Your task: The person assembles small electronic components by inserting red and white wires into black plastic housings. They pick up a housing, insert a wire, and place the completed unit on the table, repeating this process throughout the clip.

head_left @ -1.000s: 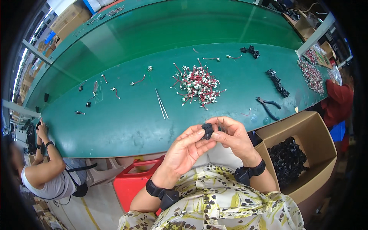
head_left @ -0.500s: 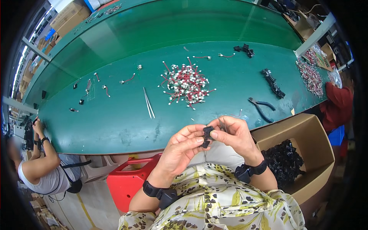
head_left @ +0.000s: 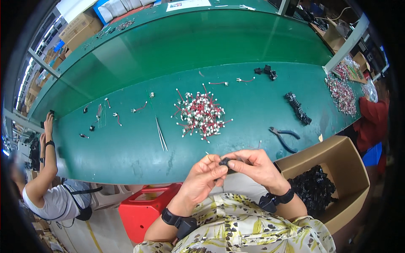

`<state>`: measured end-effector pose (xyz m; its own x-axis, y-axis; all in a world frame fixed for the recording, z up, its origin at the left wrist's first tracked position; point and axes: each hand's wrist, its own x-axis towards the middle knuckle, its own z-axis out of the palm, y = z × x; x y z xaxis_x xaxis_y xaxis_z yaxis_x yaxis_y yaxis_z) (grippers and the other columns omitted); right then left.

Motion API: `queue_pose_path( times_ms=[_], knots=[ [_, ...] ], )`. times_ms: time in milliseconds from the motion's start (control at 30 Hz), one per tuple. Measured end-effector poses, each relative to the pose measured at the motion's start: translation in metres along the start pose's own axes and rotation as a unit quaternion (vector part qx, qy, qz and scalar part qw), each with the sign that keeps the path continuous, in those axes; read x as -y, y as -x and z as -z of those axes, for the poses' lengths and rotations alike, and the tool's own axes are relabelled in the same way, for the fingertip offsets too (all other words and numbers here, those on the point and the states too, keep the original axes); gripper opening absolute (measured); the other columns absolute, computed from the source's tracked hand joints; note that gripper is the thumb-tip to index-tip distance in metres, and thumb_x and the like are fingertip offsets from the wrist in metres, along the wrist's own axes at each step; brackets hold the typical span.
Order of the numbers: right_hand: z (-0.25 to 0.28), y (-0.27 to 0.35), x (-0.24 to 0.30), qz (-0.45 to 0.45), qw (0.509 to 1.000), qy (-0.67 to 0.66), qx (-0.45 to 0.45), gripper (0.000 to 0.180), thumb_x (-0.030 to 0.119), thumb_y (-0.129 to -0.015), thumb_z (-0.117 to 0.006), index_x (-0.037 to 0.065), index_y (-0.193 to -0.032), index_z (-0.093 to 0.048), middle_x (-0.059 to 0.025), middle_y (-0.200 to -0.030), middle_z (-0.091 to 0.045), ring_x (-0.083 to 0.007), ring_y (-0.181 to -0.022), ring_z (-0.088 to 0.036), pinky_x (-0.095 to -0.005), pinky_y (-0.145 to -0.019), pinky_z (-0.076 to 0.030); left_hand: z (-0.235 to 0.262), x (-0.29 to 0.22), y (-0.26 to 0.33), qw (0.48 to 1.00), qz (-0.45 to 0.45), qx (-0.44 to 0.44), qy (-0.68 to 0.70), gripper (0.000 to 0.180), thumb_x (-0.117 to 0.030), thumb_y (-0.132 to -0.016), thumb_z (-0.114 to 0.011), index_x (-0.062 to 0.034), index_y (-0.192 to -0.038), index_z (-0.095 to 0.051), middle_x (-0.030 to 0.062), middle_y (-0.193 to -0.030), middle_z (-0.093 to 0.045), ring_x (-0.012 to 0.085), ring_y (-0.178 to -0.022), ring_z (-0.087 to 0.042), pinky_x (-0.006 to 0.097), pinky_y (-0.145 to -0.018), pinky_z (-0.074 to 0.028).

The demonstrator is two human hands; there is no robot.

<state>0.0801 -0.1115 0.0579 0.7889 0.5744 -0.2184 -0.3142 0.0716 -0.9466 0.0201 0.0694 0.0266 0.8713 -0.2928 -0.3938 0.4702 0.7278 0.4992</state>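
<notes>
A small black plastic part is pinched between the fingertips of both hands, just off the bench's front edge. My left hand grips it from the left, thumb against fingers. From the right, my right hand has its thumb and forefinger closed on it; a thin grey pointed tip shows between these fingers, mostly hidden. Beyond the hands lies a heap of red wires with white connectors on the green bench. Left of that heap rests a pair of metal tweezers.
Blue-handled pliers lie on the right, below a row of black parts. A cardboard box of black parts stands beside my right arm. More wires are heaped far right. Another person works at left, near a red stool.
The black part has been turned and is now more covered by my fingers. The whole view has shifted, showing more of the upper shelf. The other person's arm has reached up.
</notes>
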Motion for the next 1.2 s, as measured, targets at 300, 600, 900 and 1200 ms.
queue_pose_path(
  times_ms=[300,600,900,1200],
  knots=[
    [0.032,-0.079,0.025,0.173,0.878,0.440,-0.076,0.024,0.015,-0.080,-0.074,0.005,-0.101,-0.070,-0.0087,-0.083,-0.061,-0.0215,-0.069,-0.060,-0.0331,-0.065,-0.048,0.009,-0.015,-0.012,1.000,-0.011,0.028,-0.007,0.034,-0.011,-0.092,-0.062,-0.0012,-0.124,-0.056,0.0072,-0.106,-0.059,0.0095,-0.064,-0.046,0.023,-0.054,-0.038],
    [0.053,-0.090,0.026,0.108,0.887,0.444,-0.066,0.016,0.014,-0.080,-0.075,0.001,-0.087,-0.070,-0.0085,-0.079,-0.059,-0.0195,-0.066,-0.057,-0.0323,-0.061,-0.045,0.010,-0.022,-0.017,0.999,-0.021,0.033,-0.014,0.028,-0.006,-0.093,-0.060,-0.0027,-0.120,-0.058,0.0110,-0.112,-0.063,0.0066,-0.060,-0.047,0.020,-0.051,-0.038],
    [0.066,-0.074,0.057,0.017,0.946,0.290,-0.148,0.010,0.009,-0.081,-0.073,0.001,-0.079,-0.067,0.0029,-0.075,-0.058,-0.0025,-0.063,-0.045,-0.0229,-0.055,-0.038,0.001,-0.024,-0.023,0.998,0.001,-0.003,-0.060,0.027,-0.005,-0.092,-0.060,-0.0017,-0.119,-0.058,0.0139,-0.111,-0.064,0.0051,-0.054,-0.046,0.018,-0.046,-0.037],
    [0.062,-0.074,0.043,0.027,0.957,0.260,-0.128,0.008,0.004,-0.081,-0.069,0.002,-0.089,-0.067,0.0025,-0.077,-0.062,-0.0034,-0.068,-0.051,-0.0222,-0.060,-0.043,-0.008,-0.022,-0.025,0.997,-0.018,-0.015,-0.078,0.026,-0.007,-0.092,-0.061,-0.0028,-0.118,-0.060,0.0129,-0.109,-0.065,0.0044,-0.053,-0.045,0.017,-0.044,-0.035]
  ],
)
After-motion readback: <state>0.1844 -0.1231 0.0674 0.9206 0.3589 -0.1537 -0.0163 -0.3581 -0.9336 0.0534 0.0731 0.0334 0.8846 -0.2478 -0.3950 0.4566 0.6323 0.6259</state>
